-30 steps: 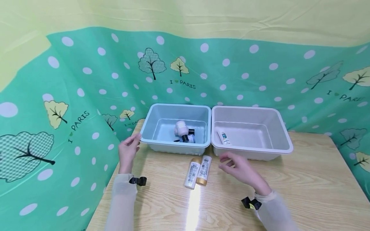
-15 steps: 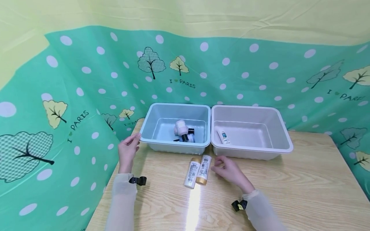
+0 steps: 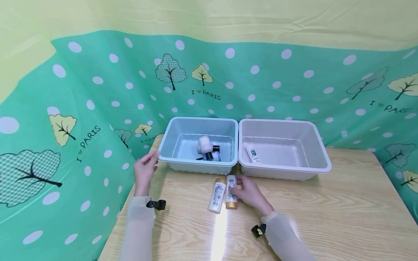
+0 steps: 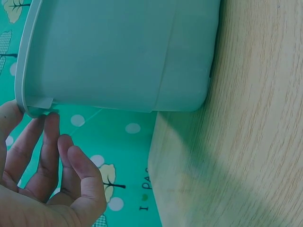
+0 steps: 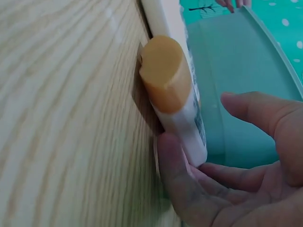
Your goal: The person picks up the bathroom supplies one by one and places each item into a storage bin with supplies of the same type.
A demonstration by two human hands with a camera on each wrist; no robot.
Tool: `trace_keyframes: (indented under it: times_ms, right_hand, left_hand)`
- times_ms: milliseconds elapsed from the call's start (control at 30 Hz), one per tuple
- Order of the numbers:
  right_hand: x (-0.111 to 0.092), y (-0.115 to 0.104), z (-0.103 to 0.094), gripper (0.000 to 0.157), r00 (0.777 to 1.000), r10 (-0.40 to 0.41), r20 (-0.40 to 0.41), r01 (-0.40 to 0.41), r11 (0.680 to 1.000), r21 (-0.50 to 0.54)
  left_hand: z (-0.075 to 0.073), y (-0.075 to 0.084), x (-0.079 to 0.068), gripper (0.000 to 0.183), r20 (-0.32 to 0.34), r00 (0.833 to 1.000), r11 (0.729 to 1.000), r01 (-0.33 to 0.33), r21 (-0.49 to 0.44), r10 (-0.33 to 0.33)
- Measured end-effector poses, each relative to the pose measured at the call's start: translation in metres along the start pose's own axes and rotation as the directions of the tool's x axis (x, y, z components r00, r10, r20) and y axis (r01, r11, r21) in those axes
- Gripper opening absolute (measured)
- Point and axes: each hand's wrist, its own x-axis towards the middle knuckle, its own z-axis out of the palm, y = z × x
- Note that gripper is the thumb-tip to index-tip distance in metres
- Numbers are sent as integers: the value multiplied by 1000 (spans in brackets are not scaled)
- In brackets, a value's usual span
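My left hand (image 3: 144,173) pinches the near left corner rim of the light blue bin (image 3: 196,162), thumb on one side of the lip and fingertips under it. On the table, my right hand (image 3: 250,192) is at a flat-lying white bottle with a gold cap (image 3: 231,204). The right wrist view has its fingers against the side of that bottle (image 5: 182,137), while the thumb (image 5: 251,106) hovers just off the label. Close on its left lies a second white bottle (image 3: 216,199), its gold cap pointing the other way.
Inside the blue bin lie a pale bottle with a black cap (image 3: 204,145) and other small dark-capped items. A light grey bin (image 3: 284,168) adjoins it on the right, holding a small white tube (image 3: 253,156). A patterned green cloth (image 3: 274,79) hangs behind.
My right hand has moved left to the right-hand bottle. That bottle has turned straighter, its gold end shifting right, away from the other bottle. The left hand stays at the bin corner.
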Motion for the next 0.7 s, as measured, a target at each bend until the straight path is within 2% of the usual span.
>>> trace_keyframes:
  times_ms: [133, 367, 500, 700]
  right_hand:
    - [4, -1, 6, 68, 999, -31, -35, 25, 988, -152]
    - [4, -10, 17, 82, 997, -4, -74, -18, 953, -302]
    - [3, -14, 19, 78, 995, -24, -94, -13, 927, -375]
    - [3, -17, 18, 72, 994, -27, -103, -19, 907, -420]
  left_hand:
    - [-1, -1, -1, 44, -2, 1000, 1000, -1, -6, 1]
    - [-2, -1, -1, 44, 1, 1000, 1000, -19, -13, 19]
    - [-1, -1, -1, 44, 1, 1000, 1000, -8, -7, 8]
    - [-2, -1, 0, 45, 9, 1000, 1000, -13, -14, 13]
